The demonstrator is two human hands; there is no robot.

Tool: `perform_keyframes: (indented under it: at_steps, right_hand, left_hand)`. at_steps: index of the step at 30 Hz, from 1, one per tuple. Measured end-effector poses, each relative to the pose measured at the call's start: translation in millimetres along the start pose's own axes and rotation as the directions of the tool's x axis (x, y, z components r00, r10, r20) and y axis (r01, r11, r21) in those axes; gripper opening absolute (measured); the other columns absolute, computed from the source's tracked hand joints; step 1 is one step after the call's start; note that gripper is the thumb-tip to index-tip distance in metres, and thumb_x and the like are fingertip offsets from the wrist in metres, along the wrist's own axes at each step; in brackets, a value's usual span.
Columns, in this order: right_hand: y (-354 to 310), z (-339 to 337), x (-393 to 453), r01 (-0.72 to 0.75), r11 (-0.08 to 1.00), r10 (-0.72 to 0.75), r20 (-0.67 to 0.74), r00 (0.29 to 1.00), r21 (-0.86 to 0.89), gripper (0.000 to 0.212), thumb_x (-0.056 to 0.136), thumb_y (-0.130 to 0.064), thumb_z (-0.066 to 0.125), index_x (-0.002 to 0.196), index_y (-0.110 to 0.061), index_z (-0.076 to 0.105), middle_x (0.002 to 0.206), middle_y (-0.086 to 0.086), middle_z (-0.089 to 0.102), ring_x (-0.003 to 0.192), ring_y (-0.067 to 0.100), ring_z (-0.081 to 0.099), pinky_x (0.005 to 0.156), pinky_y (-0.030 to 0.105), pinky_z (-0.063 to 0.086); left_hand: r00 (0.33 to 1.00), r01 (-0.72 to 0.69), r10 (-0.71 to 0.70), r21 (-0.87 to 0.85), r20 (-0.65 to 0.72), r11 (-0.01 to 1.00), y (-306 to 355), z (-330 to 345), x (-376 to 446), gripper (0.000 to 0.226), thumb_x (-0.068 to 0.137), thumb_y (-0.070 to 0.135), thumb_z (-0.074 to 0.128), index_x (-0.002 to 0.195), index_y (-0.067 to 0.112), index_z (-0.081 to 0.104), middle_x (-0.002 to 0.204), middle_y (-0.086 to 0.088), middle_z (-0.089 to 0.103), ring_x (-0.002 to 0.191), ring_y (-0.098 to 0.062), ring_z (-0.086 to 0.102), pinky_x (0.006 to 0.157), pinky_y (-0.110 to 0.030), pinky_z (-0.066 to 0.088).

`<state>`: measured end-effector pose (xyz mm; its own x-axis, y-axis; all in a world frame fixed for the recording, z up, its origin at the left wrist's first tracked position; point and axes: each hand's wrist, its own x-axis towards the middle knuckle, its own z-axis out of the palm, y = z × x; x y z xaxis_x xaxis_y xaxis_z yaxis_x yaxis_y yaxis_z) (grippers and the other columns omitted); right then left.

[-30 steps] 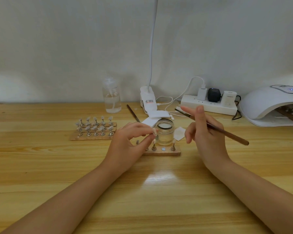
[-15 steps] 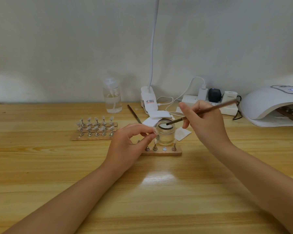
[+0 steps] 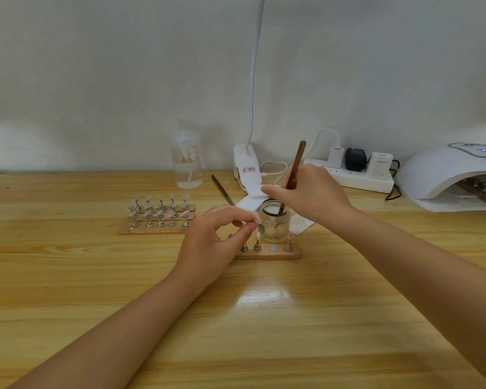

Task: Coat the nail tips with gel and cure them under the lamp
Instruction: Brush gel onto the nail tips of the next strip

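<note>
My left hand (image 3: pixel 216 242) pinches a small nail-tip peg (image 3: pixel 258 222) between thumb and forefinger, just left of a small glass jar (image 3: pixel 275 223). My right hand (image 3: pixel 309 193) grips a brown wooden brush (image 3: pixel 295 167) nearly upright, its tip dipped inside the jar. In front of the jar lies a small wooden holder (image 3: pixel 270 252) carrying a few pegs. A larger wooden board (image 3: pixel 157 213) with several nail tips on stands sits to the left. The white curing lamp (image 3: pixel 449 175) stands at the far right with another board inside it.
A clear pump bottle (image 3: pixel 186 164) stands at the back by the wall. A white clip lamp (image 3: pixel 246 167), a power strip (image 3: pixel 357 175) with plugs, a second brush (image 3: pixel 222 190) and white paper (image 3: pixel 300 223) lie behind the jar.
My right hand has swung the brush from lying slanted across the jar rim to nearly upright, pushing its tip down into the jar. My left hand has stayed beside the jar.
</note>
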<state>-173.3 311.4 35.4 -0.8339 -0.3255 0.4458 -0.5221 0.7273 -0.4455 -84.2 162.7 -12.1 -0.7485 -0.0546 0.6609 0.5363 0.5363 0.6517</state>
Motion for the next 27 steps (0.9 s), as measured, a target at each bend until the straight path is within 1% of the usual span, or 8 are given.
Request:
perform_keyframes:
  at_steps: [3,6,9,14,18,19,23,27]
  right_hand:
    - [-0.5,-9.5,1.2,-0.023,0.994,0.029,-0.055,0.998,0.108,0.043,0.083,-0.044,0.062,0.07,-0.003,0.064,0.06,0.008,0.063,0.062,0.02,0.062,0.061,0.033,0.048]
    - [4.2,-19.6,2.0,-0.08,0.964,0.104,-0.079,0.991,0.254,0.039,0.084,-0.041,0.062,0.055,-0.015,0.058,0.048,-0.005,0.057,0.054,0.007,0.056,0.06,0.026,0.045]
    - [12.2,-22.7,2.0,-0.137,0.931,0.168,-0.064,0.984,0.34,0.041,0.084,-0.039,0.063,0.051,-0.016,0.054,0.043,-0.008,0.054,0.052,0.0,0.052,0.059,0.023,0.041]
    - [21.9,-25.5,0.8,-0.168,0.914,0.203,-0.06,0.977,0.369,0.043,0.085,-0.035,0.063,0.049,-0.015,0.052,0.037,-0.01,0.051,0.046,-0.01,0.049,0.055,0.019,0.035]
    - [25.8,-30.3,0.0,-0.15,0.916,0.197,-0.092,0.976,0.373,0.044,0.085,-0.031,0.064,0.046,-0.016,0.051,0.043,-0.01,0.051,0.047,-0.014,0.049,0.047,0.003,0.035]
    - [26.7,-31.2,0.1,-0.151,0.915,0.199,-0.093,0.976,0.374,0.044,0.086,-0.031,0.064,0.046,-0.016,0.052,0.04,-0.01,0.05,0.047,-0.014,0.049,0.047,0.003,0.034]
    - [27.7,-34.6,1.6,-0.178,0.897,0.235,-0.094,0.967,0.405,0.042,0.086,-0.032,0.062,0.048,-0.017,0.053,0.037,-0.011,0.052,0.047,-0.007,0.05,0.057,0.018,0.034]
    - [26.4,-33.2,2.0,-0.198,0.872,0.264,-0.088,0.961,0.448,0.04,0.086,-0.031,0.062,0.05,-0.017,0.051,0.036,-0.012,0.052,0.041,-0.008,0.046,0.057,0.022,0.033]
  left_hand:
    - [1.0,-0.011,0.011,0.006,-0.01,1.0,-0.5,0.1,-0.1,0.025,0.075,0.005,0.071,0.082,0.029,0.066,0.079,0.015,0.065,0.074,-0.006,0.058,0.076,-0.024,0.048]
    - [1.0,-0.014,0.015,0.011,-0.017,1.0,-0.2,-0.1,-0.4,0.03,0.075,0.005,0.071,0.081,0.034,0.065,0.078,0.016,0.065,0.074,-0.007,0.058,0.076,-0.022,0.048]
    - [1.0,-0.015,0.015,0.022,-0.015,1.0,0.8,-0.1,-0.1,0.032,0.075,0.005,0.071,0.081,0.036,0.064,0.077,0.018,0.064,0.074,-0.007,0.058,0.075,-0.022,0.048]
    - [1.0,-0.015,0.016,0.027,-0.005,1.0,1.3,-0.7,-0.4,0.032,0.075,0.003,0.07,0.081,0.034,0.065,0.078,0.017,0.065,0.075,-0.008,0.058,0.075,-0.021,0.048]
    - [1.0,-0.014,0.014,0.028,0.003,1.0,1.2,-0.8,-0.6,0.027,0.075,0.003,0.07,0.083,0.029,0.067,0.079,0.017,0.065,0.076,-0.008,0.059,0.076,-0.022,0.049]
    - [1.0,-0.016,0.016,0.031,0.003,0.999,0.8,-0.9,-0.4,0.027,0.075,0.004,0.07,0.083,0.029,0.067,0.08,0.017,0.065,0.076,-0.008,0.059,0.076,-0.022,0.049]
    - [1.0,-0.022,0.022,0.035,0.003,0.999,0.8,-1.1,-0.5,0.027,0.076,0.004,0.07,0.084,0.03,0.066,0.08,0.018,0.065,0.076,-0.007,0.059,0.076,-0.021,0.048]
    - [1.0,-0.007,0.007,0.027,0.0,1.0,-0.7,-0.2,0.0,0.026,0.076,0.005,0.07,0.083,0.029,0.067,0.079,0.017,0.065,0.075,-0.007,0.059,0.076,-0.023,0.049]
